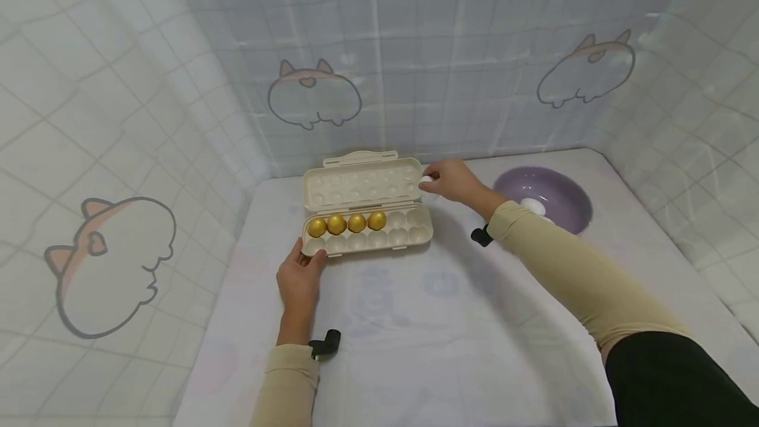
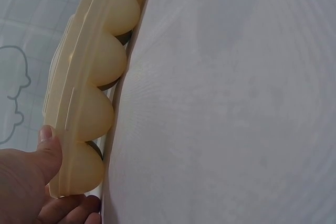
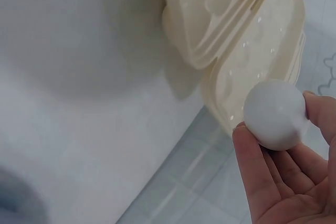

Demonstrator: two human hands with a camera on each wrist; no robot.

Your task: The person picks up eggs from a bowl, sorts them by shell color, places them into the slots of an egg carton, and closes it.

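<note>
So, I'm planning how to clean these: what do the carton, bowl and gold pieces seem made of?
Carton: probably smooth plastic, from its moulded shape and glints.
Bowl: perhaps glossy plastic, given its highlights; ceramic possible.
Gold pieces: metallic sheen, from bright highlights; what's underneath can't be told.

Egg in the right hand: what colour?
The egg is white; the right wrist view shows it best.

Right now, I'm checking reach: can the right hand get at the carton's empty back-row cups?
Likely yes: the right hand, holding a white egg, is near; the open lid leaves the cups uncovered.
</note>
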